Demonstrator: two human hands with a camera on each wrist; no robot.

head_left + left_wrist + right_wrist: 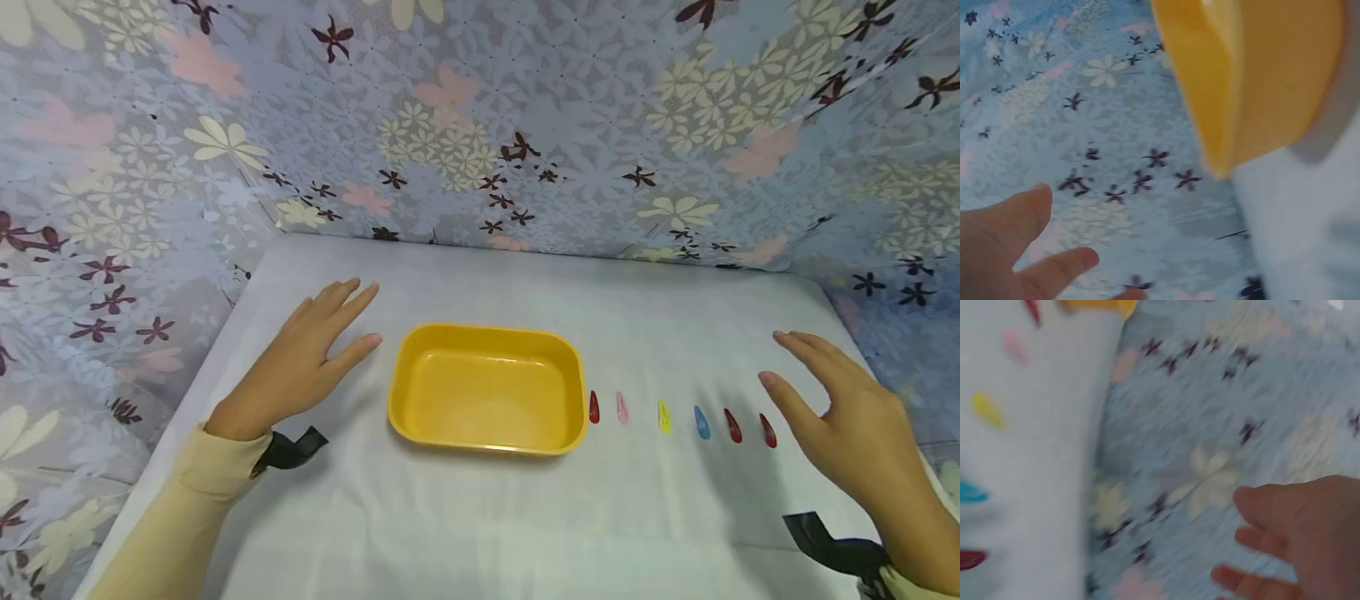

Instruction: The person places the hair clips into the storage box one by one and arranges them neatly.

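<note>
A yellow rectangular tray (487, 446) sits on the white cloth, and its near side shows large in the left wrist view (1285, 81). To the right of it runs a row of several snap hair clips: a dark red clip (594, 407), a pink clip (622, 407), a yellow clip (664, 416), a blue clip (702, 422), then a red clip (732, 426) and another red clip (768, 431). My left hand (300, 358) hovers left of the tray, fingers extended, holding nothing. My right hand (855, 417) hovers right of the last clip, thumb and fingers apart, holding nothing.
White cloth (480, 533) covers the table. Flowered fabric (480, 125) hangs behind it and at both sides. A black strap (292, 450) sticks out from the left wrist, and another black strap (832, 542) from the right wrist.
</note>
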